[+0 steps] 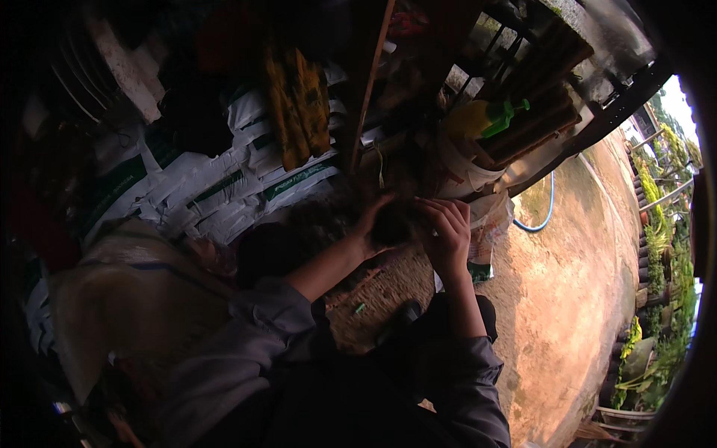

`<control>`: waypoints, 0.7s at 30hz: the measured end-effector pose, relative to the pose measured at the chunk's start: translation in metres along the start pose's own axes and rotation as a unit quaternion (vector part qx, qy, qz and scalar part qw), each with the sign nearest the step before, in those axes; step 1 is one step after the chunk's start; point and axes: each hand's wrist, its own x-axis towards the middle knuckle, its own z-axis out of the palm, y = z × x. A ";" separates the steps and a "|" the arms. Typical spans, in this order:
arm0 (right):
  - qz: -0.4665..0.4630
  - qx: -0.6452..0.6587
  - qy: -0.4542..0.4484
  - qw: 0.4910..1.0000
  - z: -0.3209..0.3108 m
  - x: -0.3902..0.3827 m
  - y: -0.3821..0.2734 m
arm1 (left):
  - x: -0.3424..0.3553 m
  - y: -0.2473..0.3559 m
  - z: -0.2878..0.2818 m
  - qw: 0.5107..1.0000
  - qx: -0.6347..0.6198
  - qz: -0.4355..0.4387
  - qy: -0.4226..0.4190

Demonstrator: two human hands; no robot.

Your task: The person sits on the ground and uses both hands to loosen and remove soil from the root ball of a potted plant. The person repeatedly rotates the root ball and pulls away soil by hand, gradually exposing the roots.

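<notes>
Between my two hands is a dark, rounded object (393, 225), too shadowed to tell its kind. My left hand (367, 226) wraps its near left side, thumb and fingers closed round it. On the other side my right hand (447, 228) has its fingers bent over the upper right edge of the same dark object. Below the hands, brown ground (373, 306) with a small green scrap (360, 308) shows in front of my feet. Just beyond my left forearm lies a dark heap (321, 220), hard to make out in the shade.
White and green sacks (224, 187) are stacked at the left behind a large pale sack (134, 291). Yellow-brown cloth (297, 112) hangs over them. A white bucket (467, 173) carries a yellow and green spray bottle (484, 119). A blue hose (536, 227) lies on the sunlit concrete (560, 299).
</notes>
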 end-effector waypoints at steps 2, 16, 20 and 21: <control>-0.048 -0.049 -0.022 0.997 0.006 -0.009 0.001 | -0.006 0.001 0.005 0.998 -0.051 0.001 -0.026; -0.032 -0.157 -0.055 0.986 0.048 -0.025 -0.017 | -0.007 0.027 -0.008 0.984 -0.153 0.084 0.024; 0.025 -0.193 -0.113 0.974 0.060 -0.031 -0.026 | 0.003 0.027 -0.023 0.984 -0.132 0.102 0.069; 0.036 -0.185 -0.124 0.974 0.062 -0.033 -0.026 | 0.004 0.028 -0.024 0.984 -0.127 0.103 0.070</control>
